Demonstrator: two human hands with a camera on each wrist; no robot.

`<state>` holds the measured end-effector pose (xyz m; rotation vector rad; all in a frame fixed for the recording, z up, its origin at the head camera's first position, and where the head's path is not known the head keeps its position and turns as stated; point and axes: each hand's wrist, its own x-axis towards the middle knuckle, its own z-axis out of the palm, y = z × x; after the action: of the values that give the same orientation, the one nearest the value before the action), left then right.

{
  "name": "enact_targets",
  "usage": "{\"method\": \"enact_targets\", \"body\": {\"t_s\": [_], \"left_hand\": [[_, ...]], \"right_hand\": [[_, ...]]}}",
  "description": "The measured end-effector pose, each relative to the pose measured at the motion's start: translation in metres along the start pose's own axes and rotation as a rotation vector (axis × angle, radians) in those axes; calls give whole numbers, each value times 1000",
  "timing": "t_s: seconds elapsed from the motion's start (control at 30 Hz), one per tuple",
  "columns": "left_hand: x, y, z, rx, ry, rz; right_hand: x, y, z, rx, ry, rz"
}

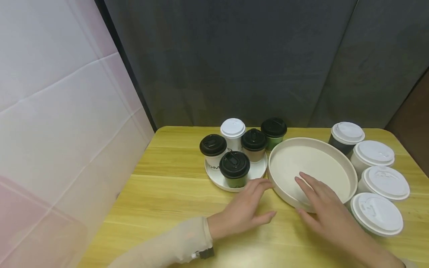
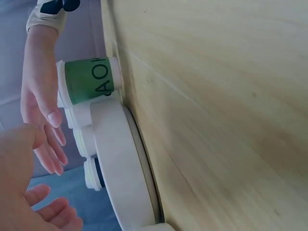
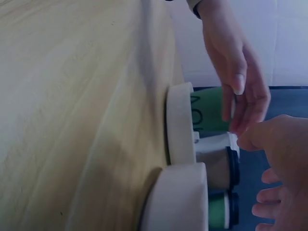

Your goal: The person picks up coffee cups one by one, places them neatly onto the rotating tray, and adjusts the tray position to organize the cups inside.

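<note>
My left hand (image 1: 241,210) hovers at the front of a small white plate (image 1: 214,178), fingers extended and holding nothing. Closest to it on the plate is a green paper cup (image 1: 236,181) with a black lid. A white cup with a black lid (image 1: 213,144) and a brown cup (image 1: 254,154) stand there too. My right hand (image 1: 330,212) is over the front rim of a large round cream tray (image 1: 308,163), its fingers spread and nothing in them. In the left wrist view a green cup (image 2: 91,79) stands beside the tray.
Behind are a white-lidded white cup (image 1: 233,139) and a black-lidded green cup (image 1: 274,139). Several white-lidded cups line the tray's right side, from a dark one (image 1: 340,144) at the back to the nearest lid (image 1: 377,213). A dark curtain (image 1: 234,63) hangs behind the wooden table (image 1: 161,197).
</note>
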<state>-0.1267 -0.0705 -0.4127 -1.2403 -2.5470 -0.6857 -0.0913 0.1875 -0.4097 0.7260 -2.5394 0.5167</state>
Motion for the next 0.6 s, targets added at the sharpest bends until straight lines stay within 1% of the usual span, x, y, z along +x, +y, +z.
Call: {"method": "enact_targets", "body": {"t_s": [0.1, 0.2, 0.3, 0.5, 0.6], "left_hand": [[4, 3, 4, -27, -31, -20], [8, 8, 9, -54, -60, -34], [13, 14, 14, -76, -82, -30], [26, 25, 24, -166, -127, -17], [32, 30, 29, -218, -161, -19]], "right_hand": [[-3, 4, -8, -11, 8, -5], [-7, 10, -19, -29, -6, 11], [-12, 16, -31, -59, -36, 39], [-20, 36, -55, -111, -83, 72], [-24, 47, -64, -149, -104, 63]]}}
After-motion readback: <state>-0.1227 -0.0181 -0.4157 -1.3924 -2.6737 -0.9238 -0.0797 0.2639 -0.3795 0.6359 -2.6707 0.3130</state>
